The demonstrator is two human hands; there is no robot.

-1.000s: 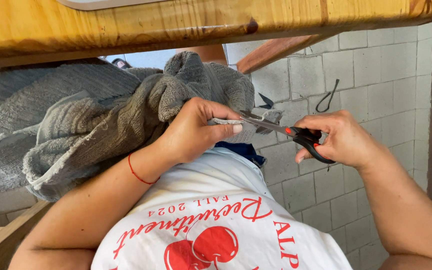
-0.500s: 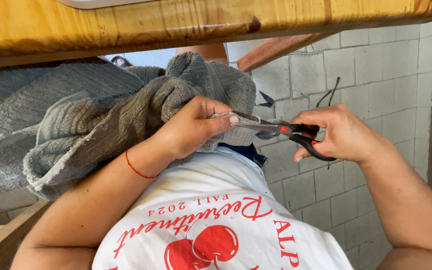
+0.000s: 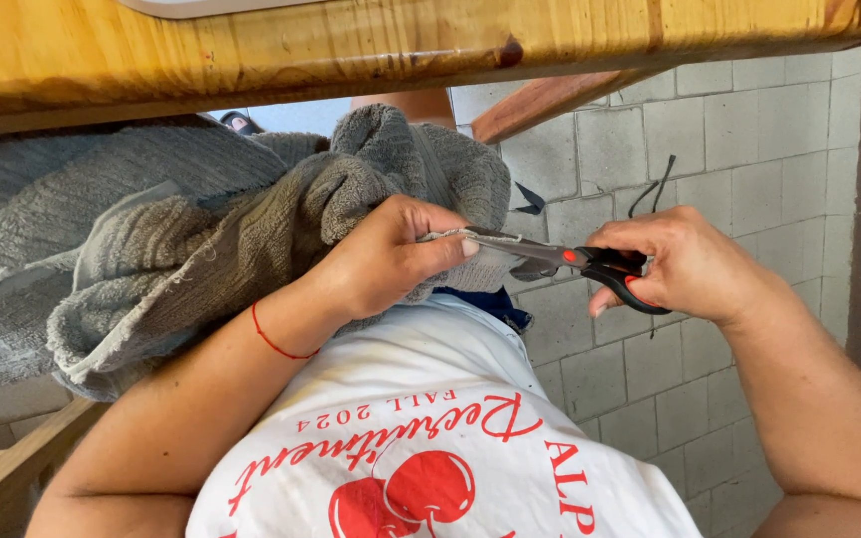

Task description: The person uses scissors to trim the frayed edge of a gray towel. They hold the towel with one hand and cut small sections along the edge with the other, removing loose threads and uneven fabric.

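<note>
- left hand (image 3: pixel 381 261): fingers clamped on the edge of a bunched grey towel (image 3: pixel 201 239), which sits in the lap just under the wooden counter (image 3: pixel 351 50)
- right hand (image 3: pixel 685 264): fingers closed through the handles of black-and-red scissors (image 3: pixel 575 261), blades biting into that towel edge
- grey tiled floor (image 3: pixel 739 130) below, dark scraps on it

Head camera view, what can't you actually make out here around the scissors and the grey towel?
- Scissors: in the head view, the blade tips are hidden behind the towel edge and the left hand; the handle loops are mostly covered by the right hand.
- Grey towel: its far end is cut off by the left edge and hidden under the wooden tabletop.
- Dark scraps on the tiled floor: too small to identify.
</note>
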